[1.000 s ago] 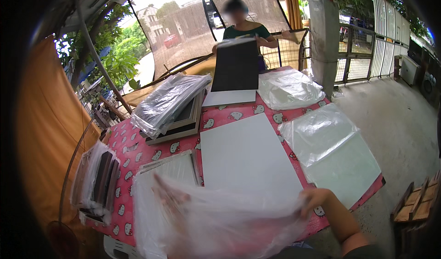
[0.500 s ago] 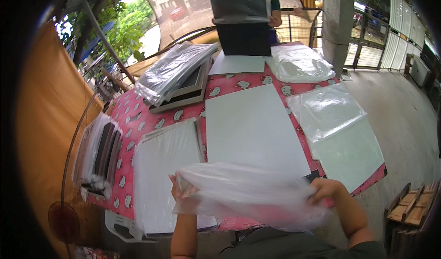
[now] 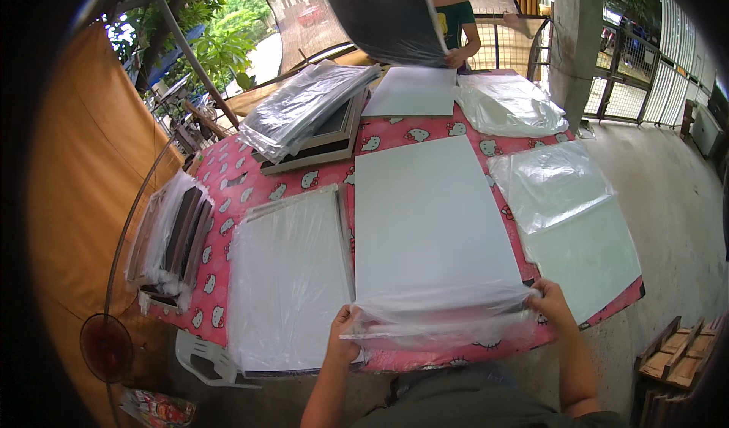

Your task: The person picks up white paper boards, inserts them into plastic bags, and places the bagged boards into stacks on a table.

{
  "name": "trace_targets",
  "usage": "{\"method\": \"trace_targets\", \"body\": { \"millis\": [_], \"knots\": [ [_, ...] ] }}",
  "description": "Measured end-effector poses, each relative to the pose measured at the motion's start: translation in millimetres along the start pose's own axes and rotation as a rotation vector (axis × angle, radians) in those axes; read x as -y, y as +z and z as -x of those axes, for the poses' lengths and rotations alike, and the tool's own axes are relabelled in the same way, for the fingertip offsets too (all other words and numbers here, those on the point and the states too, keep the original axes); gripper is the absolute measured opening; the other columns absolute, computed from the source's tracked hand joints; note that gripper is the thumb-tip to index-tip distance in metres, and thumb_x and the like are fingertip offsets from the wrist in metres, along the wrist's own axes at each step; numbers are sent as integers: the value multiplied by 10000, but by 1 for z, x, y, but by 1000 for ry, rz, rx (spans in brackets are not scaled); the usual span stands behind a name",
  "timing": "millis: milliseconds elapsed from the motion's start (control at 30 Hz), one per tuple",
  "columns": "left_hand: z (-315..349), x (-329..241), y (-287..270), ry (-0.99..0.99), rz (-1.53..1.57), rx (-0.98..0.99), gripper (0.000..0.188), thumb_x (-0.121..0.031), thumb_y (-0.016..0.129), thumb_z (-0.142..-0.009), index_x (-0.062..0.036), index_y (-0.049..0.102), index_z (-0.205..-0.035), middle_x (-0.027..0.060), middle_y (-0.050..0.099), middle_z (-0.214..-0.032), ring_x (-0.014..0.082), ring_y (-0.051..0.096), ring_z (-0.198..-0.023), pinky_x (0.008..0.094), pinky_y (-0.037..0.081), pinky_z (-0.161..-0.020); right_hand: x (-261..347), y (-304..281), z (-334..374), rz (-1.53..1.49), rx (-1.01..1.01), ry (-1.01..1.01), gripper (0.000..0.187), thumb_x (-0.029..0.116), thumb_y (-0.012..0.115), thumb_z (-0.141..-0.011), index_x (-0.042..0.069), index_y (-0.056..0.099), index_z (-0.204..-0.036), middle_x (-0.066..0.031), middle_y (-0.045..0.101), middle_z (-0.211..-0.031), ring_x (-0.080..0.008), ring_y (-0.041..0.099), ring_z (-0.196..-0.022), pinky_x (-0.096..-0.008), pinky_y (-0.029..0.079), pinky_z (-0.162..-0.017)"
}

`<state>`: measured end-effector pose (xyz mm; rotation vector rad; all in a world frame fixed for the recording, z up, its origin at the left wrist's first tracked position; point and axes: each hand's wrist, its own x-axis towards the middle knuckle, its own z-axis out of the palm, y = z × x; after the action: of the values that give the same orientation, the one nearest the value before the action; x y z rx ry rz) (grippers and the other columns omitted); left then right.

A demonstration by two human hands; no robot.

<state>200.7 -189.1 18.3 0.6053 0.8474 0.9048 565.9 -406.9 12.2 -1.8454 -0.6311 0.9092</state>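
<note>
A clear plastic bag [image 3: 440, 323] is stretched sideways between my hands at the near edge of the table. My left hand [image 3: 344, 331] pinches its left end, and my right hand [image 3: 551, 303] grips the right end. The bag overlaps the near end of a large white board [image 3: 429, 208] that lies flat in front of me. Whether the board's edge is inside the bag I cannot tell. Just left of my left hand lies a plastic-wrapped stack of white panels [image 3: 290, 276].
Plastic-wrapped frames [image 3: 307, 109] are piled at the far left, more wrapped frames [image 3: 173, 238] at the left edge. Clear bags [image 3: 554, 185] lie on a pale green sheet [image 3: 585, 265] at right. Across the pink table [image 3: 285, 192], another person [image 3: 459, 25] holds a dark panel [image 3: 391, 22].
My hands have brought the plastic bag from a loose, blurred sweep to a taut band over the board's near end. The other person's dark panel has swung up and tilted.
</note>
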Motion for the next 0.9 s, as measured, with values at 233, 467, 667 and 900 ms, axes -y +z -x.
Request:
{"method": "trace_targets", "body": {
  "millis": [233, 467, 667, 900],
  "knots": [
    [-30, 39, -22, 336, -679, -196, 175, -147, 578, -822, 24, 548, -839, 65, 573, -754, 109, 518, -660, 243, 435, -588, 6, 38, -31, 458, -458, -215, 291, 143, 624, -624, -18, 589, -864, -188, 557, -856, -321, 562, -789, -359, 448, -725],
    [-24, 27, -1, 535, -1029, -204, 222, -134, 580, -808, 61, 559, -910, 61, 573, -747, 99, 513, -657, 247, 431, -568, 32, 51, -22, 771, -413, -165, 310, 203, 661, -669, -18, 593, -877, -221, 520, -982, -350, 542, -882, -405, 439, -771],
    [40, -31, 6, 129, -718, -212, 126, -69, 614, -736, 25, 581, -812, 71, 595, -766, 111, 558, -681, 226, 440, -605, 16, -1, -3, 194, 3, 31, 258, 39, 617, -633, 13, 616, -890, -138, 609, -831, -200, 584, -691, -296, 463, -637],
    [33, -5, -44, 143, -120, 33, 420, 45, 429, -660, -51, 455, -1068, 87, 565, -917, 172, 556, -814, 303, 478, -710, 11, -6, 34, -671, 231, -9, 305, -31, 638, -646, -14, 584, -946, -50, 603, -801, -129, 561, -641, -247, 461, -580]
  ]
}}
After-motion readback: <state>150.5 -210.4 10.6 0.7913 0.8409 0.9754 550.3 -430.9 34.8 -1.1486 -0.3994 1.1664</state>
